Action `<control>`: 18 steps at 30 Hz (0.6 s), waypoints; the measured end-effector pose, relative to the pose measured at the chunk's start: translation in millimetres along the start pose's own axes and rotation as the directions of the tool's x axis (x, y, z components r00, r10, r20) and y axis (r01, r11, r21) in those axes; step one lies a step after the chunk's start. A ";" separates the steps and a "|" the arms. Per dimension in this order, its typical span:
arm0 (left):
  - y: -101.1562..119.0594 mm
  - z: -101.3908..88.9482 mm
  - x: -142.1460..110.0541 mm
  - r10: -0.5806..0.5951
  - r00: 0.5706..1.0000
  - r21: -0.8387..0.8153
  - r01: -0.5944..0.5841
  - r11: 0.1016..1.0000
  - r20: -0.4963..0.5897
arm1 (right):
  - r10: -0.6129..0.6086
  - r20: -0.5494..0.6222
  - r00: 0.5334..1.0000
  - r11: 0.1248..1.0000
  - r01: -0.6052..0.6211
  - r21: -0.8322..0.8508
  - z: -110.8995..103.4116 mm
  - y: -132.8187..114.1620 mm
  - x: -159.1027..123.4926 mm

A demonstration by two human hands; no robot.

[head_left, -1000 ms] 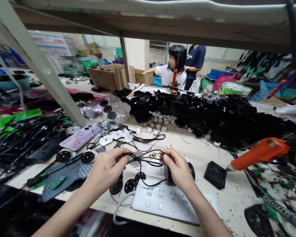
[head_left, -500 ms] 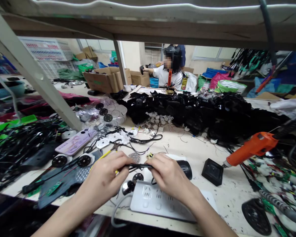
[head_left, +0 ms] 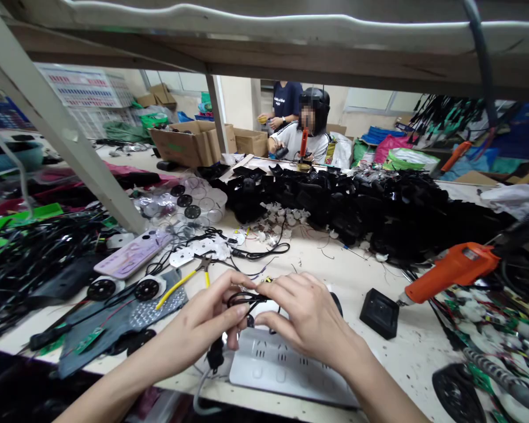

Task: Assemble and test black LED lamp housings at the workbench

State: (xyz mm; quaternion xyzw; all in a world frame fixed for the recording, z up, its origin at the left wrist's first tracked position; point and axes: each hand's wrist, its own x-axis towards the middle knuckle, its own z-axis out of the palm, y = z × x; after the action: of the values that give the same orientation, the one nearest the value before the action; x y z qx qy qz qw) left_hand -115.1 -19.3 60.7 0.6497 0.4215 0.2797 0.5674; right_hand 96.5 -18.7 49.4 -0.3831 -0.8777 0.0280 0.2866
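Observation:
A bundle of black cable (head_left: pixel 243 298) lies folded in my left hand (head_left: pixel 209 311), thumb pressed over it and fingers curled behind. A black plug (head_left: pixel 216 355) hangs below that hand. My right hand (head_left: pixel 306 314) arches at the bundle's right end, its fingertips by the left fingers and its thumb apart from them. Whether those fingertips touch the cable is hard to see. Under both hands sits a white power strip (head_left: pixel 268 361). Yellow-handled pliers (head_left: pixel 176 288) lie left of my left hand.
An orange electric screwdriver (head_left: pixel 452 273) rests at the right, its tip by a black square block (head_left: pixel 379 312). Black plastic parts (head_left: pixel 335 200) are heaped behind. A purple phone (head_left: pixel 134 254) and tangled black cables (head_left: pixel 35 264) lie left. Across the bench sits a person (head_left: pixel 311 135); another stands behind.
The cable, stretched straight between both hands before, is now gathered in my left hand. My right thumb has moved away from its fingers. A plug now shows below the left hand.

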 end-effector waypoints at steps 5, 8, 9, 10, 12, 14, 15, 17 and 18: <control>3.3 5.3 -3.1 0.007 0.999 -0.054 -0.010 0.998 -0.046 | -0.037 -0.155 0.987 0.998 0.043 0.034 1.9 -4.1 5.4; 0.4 8.9 -3.4 -0.045 0.998 -0.134 0.038 0.990 -0.053 | -0.066 -0.224 0.972 0.996 0.079 0.050 5.4 -4.9 2.8; -1.2 10.6 -3.2 -0.068 0.996 -0.162 0.057 0.985 -0.060 | -0.080 -0.235 0.969 0.995 0.091 0.037 7.6 -4.9 0.9; -2.9 12.8 -3.1 -0.091 0.993 -0.188 0.076 0.979 -0.071 | -0.092 -0.243 0.966 0.995 0.099 0.016 10.2 -4.9 -1.3; -5.7 18.8 -4.0 -0.129 0.985 -0.232 0.100 0.968 -0.111 | -0.112 -0.270 0.956 0.994 0.106 -0.040 15.9 -4.9 -5.7; -7.7 26.6 -6.8 -0.143 0.976 -0.241 0.100 0.965 -0.165 | -0.125 -0.296 0.947 0.991 0.104 -0.084 20.6 -5.4 -9.3; -8.4 30.8 -8.7 -0.136 0.971 -0.233 0.088 0.968 -0.198 | -0.129 -0.311 0.942 0.990 0.103 -0.097 22.2 -6.0 -10.7; -9.2 38.3 -12.7 -0.123 0.954 -0.226 0.061 0.972 -0.273 | -0.114 -0.359 0.926 0.991 0.079 -0.111 23.9 -7.8 -12.9; -9.4 41.2 -14.0 -0.125 0.944 -0.244 0.050 0.968 -0.305 | -0.099 -0.393 0.914 0.991 0.056 -0.121 24.2 -9.0 -14.0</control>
State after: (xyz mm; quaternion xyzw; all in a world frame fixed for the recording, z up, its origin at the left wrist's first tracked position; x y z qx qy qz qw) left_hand -89.4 -52.0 45.0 0.5056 0.5002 0.4026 0.5763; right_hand 85.4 -30.5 24.9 -0.3606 -0.8158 -0.1088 0.4390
